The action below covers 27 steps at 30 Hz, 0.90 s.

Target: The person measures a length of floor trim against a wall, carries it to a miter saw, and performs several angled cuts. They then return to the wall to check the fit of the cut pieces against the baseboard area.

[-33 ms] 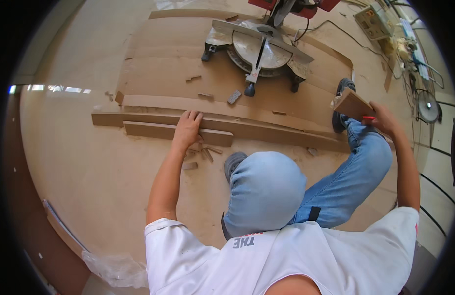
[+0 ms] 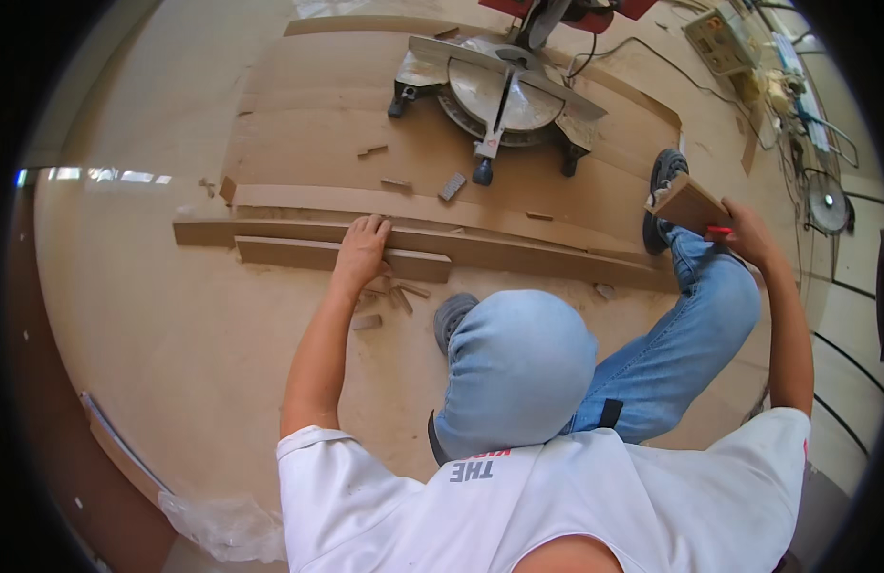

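Note:
My left hand point(image 2: 364, 248) grips a short wooden board point(image 2: 289, 251), its fingers curled over the top, against a long board point(image 2: 535, 253) lying along the cardboard's near edge. At the right, my right hand point(image 2: 744, 232) holds a small rectangular wooden piece point(image 2: 688, 204) and a red pen-like item point(image 2: 718, 231), above my shoe and raised shin. Small offcuts point(image 2: 368, 322) lie near my left hand and bent knee. A red and silver miter saw point(image 2: 504, 95) stands on the cardboard point(image 2: 299, 115) beyond the boards.
An electrical box point(image 2: 722, 40), cables, tools and a round metal disc point(image 2: 828, 201) lie along the right side. A dark brown panel point(image 2: 51, 363) runs along the left, with a thin strip point(image 2: 122, 439) and crumpled clear plastic point(image 2: 222, 525) near it on the tiled floor point(image 2: 156, 286).

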{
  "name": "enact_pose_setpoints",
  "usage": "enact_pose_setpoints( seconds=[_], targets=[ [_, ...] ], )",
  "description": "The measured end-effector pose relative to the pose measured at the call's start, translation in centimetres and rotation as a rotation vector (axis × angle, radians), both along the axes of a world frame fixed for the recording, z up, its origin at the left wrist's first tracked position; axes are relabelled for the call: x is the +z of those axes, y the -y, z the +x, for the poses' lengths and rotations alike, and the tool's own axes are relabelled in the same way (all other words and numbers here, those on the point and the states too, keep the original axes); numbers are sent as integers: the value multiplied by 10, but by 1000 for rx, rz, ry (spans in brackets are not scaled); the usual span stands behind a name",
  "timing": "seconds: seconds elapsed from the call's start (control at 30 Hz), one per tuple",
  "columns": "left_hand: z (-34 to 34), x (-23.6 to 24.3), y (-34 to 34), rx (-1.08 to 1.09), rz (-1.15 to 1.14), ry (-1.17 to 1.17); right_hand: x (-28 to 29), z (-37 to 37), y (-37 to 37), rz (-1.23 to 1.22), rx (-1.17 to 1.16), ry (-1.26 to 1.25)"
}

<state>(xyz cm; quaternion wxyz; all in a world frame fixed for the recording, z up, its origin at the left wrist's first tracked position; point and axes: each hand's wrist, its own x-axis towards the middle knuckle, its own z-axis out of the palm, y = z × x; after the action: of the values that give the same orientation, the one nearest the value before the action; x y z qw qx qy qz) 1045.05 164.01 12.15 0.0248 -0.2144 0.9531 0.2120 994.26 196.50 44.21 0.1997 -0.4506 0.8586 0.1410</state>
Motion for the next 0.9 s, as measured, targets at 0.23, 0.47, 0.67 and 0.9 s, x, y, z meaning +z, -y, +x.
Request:
enact_pose_setpoints(
  seconds=[0.23,0.47,0.67,0.9],
  targets=[
    [34,-29,-27,21,-181,-65,48,64,-17,-52,8,-216],
    [30,-32,-61,-54,-126,-109,42,77,-11,-95,87,-168],
    [-16,-35,-66,-20,-113,-133,26,89,-26,-123,54,93],
    [-57,-31,-87,64,-102,42,14,95,-50,-128,57,227]
  ],
)
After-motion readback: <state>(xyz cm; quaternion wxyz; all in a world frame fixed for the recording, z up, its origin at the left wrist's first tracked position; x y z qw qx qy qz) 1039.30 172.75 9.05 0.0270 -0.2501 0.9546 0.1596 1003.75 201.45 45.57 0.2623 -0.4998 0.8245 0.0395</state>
